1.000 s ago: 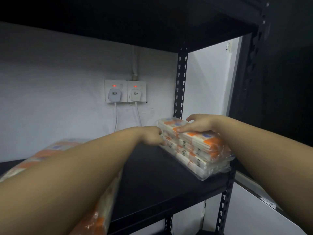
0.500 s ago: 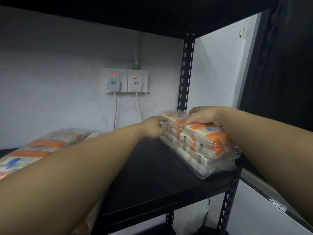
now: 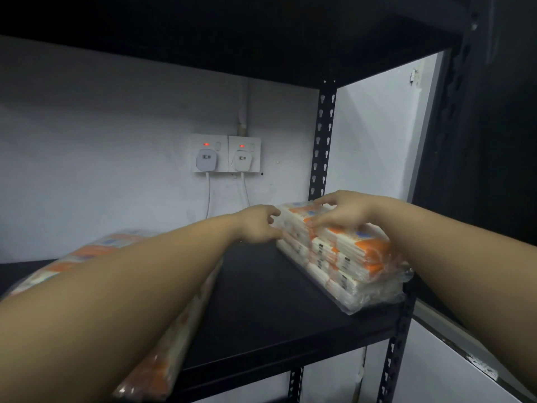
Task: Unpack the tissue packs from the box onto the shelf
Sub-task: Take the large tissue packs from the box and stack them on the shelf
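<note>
**Tissue bundle parked on the right end of the shelf, hands not off it yet**

Biggest worry first: the tissue bundle sits right at the right-hand end of the black shelf, with its loose clear wrap poking out past the front corner beside the slotted upright. Looks like one careless nudge to the right or forward could tip it off that end. Slippery plastic on a smooth board, so probably slides easier than expected. Also squishy, so pressing down hard on one corner could just tilt the stack instead of shifting it.

Second thing: another tissue bundle lying on the left side of the same shelf, right under the left forearm. Dragging that arm back low could catch the wrap and pull it toward the front edge.

Wall sockets with two plugs and cords behind, well apart from both bundles, so likely no trouble there.

Hands: both arms stretched forward, hands a little apart. Left hand against the left end of the right bundle, fingers loosely bent, touching rather than wrapping it. Right hand resting flat on top, fingers spread and fairly straight, pressing not gripping. Nothing clamped in either hand.

No box anywhere in view.
</note>
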Motion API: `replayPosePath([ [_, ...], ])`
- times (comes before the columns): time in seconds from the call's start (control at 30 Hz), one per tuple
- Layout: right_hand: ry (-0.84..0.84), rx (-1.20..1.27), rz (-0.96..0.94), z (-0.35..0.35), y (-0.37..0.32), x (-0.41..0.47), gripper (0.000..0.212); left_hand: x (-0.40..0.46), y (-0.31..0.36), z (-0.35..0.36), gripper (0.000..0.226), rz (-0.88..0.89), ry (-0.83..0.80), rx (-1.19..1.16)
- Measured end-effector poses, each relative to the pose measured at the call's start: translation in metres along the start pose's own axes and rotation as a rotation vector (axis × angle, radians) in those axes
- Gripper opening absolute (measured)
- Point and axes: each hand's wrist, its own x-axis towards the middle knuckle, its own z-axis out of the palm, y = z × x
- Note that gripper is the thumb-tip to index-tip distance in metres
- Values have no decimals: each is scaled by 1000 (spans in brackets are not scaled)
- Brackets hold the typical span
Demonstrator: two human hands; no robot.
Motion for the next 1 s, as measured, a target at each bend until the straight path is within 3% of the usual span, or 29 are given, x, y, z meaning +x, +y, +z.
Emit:
replayPosePath([
  [0.1,57,-104,-96,1,-19,-18,97,-30,-14,-18,72,18,19,59],
  [0.33,106,-90,-294,50,-85,-76,89,-124,-66,-61,46,-25,135,288],
  [0.57,90,219,-439,132,-163,-136,63,-206,-111,-79,32,-185,94,252],
  [0.67,55,280,-458,159,-186,-155,80,-229,-121,-73,37,-156,91,267],
  [0.8,-3,222,-467,175,-191,-166,96,-242,-117,-57,36,-68,146,243],
  [0.9,-23,180,-430,163,-170,-167,90,-240,-108,-46,36,-31,169,130],
  [1.0,-89,307,-355,148,-136,-163,83,-230,-96,-36,38,-12,166,66],
])
